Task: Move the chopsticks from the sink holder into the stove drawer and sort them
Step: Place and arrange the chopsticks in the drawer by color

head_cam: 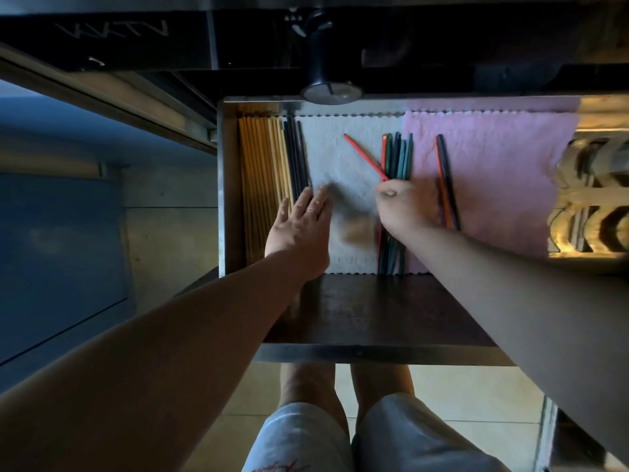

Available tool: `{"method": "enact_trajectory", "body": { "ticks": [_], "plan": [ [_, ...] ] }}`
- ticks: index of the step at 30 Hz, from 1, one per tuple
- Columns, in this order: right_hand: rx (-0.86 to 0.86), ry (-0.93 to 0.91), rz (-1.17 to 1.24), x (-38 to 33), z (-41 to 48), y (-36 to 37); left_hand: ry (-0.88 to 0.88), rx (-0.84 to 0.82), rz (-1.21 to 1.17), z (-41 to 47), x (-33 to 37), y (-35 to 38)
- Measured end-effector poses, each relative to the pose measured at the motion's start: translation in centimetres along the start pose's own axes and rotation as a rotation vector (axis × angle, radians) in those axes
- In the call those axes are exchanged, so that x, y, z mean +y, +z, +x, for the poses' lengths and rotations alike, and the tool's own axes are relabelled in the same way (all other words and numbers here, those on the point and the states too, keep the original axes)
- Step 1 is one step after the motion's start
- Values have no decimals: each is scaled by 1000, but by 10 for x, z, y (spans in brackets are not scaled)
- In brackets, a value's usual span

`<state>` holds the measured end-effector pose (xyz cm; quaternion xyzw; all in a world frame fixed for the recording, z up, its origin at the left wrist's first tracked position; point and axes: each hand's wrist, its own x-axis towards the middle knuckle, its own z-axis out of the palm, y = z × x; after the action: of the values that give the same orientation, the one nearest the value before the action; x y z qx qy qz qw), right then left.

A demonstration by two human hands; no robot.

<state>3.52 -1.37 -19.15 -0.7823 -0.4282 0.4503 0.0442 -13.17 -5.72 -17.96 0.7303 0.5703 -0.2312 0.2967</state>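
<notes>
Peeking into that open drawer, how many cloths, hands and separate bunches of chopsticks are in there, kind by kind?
Cloths: 2, white cloth and pink cloth
Hands: 2, left hand and right hand
Chopstick bunches: 3, wooden-and-dark row, teal-and-red bunch, orange-and-dark pair
Single slanted red chopstick: 1
Total: 8

Open drawer (223, 185), left hand (299, 223) lying flat beside wooden chopsticks (262, 172), right hand (403, 207) apparently pinching a red chopstick (364, 156), coloured chopsticks (398, 155) resting alongside.
</notes>
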Motion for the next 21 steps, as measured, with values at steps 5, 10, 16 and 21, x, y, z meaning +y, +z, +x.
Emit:
{"method": "enact_trajectory", "body": {
  "ticks": [5, 10, 16, 21],
  "plan": [
    [6, -35, -26, 18, 4, -24, -42, 52, -226, 13, 42, -9],
    [135, -200, -171, 44, 15, -39, -229, -28, -582, 33, 79, -13],
    [81, -223, -353, 60, 25, -50, -430, 27, -746, 53, 97, -6],
    [215, -478, -384, 46, 29, -56, -466, 102, -784, 56, 109, -8]
  ]
}}
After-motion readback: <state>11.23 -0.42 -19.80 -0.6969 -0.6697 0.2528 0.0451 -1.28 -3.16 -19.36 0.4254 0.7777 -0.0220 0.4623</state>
